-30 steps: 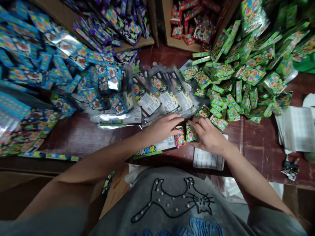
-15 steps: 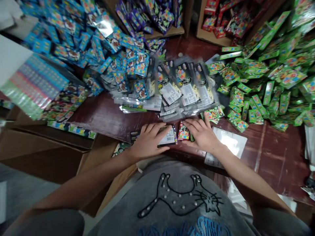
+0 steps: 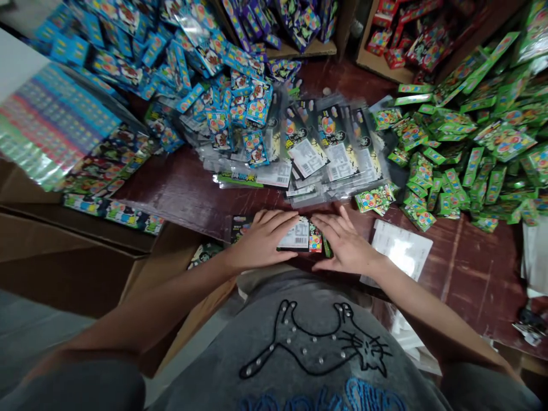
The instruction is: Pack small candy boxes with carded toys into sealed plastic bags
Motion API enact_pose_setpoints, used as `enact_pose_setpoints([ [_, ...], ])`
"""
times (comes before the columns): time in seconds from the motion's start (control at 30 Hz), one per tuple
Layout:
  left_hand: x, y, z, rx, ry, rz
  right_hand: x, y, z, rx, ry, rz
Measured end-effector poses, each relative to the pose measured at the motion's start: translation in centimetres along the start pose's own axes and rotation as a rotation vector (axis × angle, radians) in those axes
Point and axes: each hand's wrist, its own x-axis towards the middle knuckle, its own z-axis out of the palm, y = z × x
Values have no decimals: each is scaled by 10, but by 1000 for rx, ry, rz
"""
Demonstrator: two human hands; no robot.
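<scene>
My left hand (image 3: 265, 242) lies over a clear packet with a black card and a white barcode label (image 3: 301, 234), its fingers along the far edge and its thumb along the near edge. The packet's dark left end (image 3: 240, 227) sticks out beyond that hand. At the packet's right end sits a small red box (image 3: 315, 238), partly under the label side, with a green box (image 3: 327, 248) beside it. My right hand (image 3: 345, 242) closes around these boxes, fingers at the far side and thumb at the near side; its palm hides part of them.
Flat packets with black cards (image 3: 338, 154) lie in a pile ahead. Blue boxes (image 3: 171, 63) are heaped left, green boxes (image 3: 454, 165) right. Cartons hold purple boxes (image 3: 295, 23) and red boxes (image 3: 422, 43). A shiny white sheet (image 3: 398, 248) lies right of my right hand.
My right hand has pushed the red and green boxes left against the packet; the gap between has closed and less of the red box shows. My left hand stays on the packet.
</scene>
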Motion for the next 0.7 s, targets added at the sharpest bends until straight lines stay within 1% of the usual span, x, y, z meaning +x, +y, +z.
enact_pose_setpoints([
  [0.13, -1, -4, -1, -2, 11, -6, -14, 11, -24, -38, -82, 19],
  [0.23, 2, -2, -1, -1, 9, -7, -14, 17, -31, -69, -97, 14],
  [0.33, 7, 3, 1, -1, 12, -1, -7, 19, -30, -74, -47, 16],
  [0.5, 10, 9, 4, -28, 30, -32, -4, 18, -26, -145, 66, 124],
  [0.57, 11, 10, 6, -32, 37, -30, -5, 18, -25, -147, 36, 110],
  [0.7, 16, 14, 10, -23, 31, -2, -6, 21, -23, -83, -45, 19],
])
